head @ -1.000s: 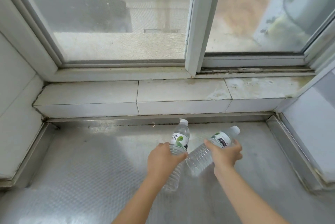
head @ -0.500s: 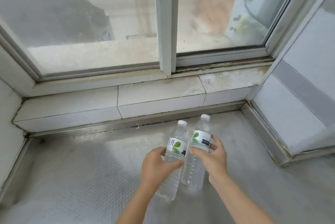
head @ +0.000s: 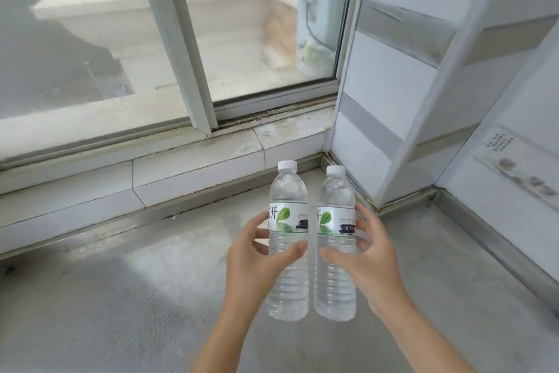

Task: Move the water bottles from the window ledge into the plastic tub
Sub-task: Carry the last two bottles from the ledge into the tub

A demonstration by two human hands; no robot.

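**Both bottles in hand, tub not in sight**

Each hand held one bottle upright above the ledge (head: 121, 297). The left hand (head: 254, 254) was wrapped round the left bottle (head: 289, 239) just below its label, thumb across the front and fingers curled behind. The right hand (head: 367, 254) gripped the right bottle (head: 335, 245) the same way, thumb in front, fingertips showing at the label's right edge. Neither grip was a pinch; both were loose full-hand wraps, fingers slightly spread round the ribbed plastic. The bottles stood just beside each other, near touching, caps on and both looking full.

Both bottles appeared to be off the ledge surface, their bases seen clear against it, though the view from above made the gap hard to judge. No other bottle showed on the ledge or on the tiled sill (head: 196, 158) under the window (head: 257, 40), so the pick-up part looked done for all that could be seen.

The tub was nowhere in the frame. That left the carry and the drop-off undone: turn away from the window, find the tub, and set both bottles inside. With a full bottle in each hand and no free fingers, the placing would likely go one side at a time.
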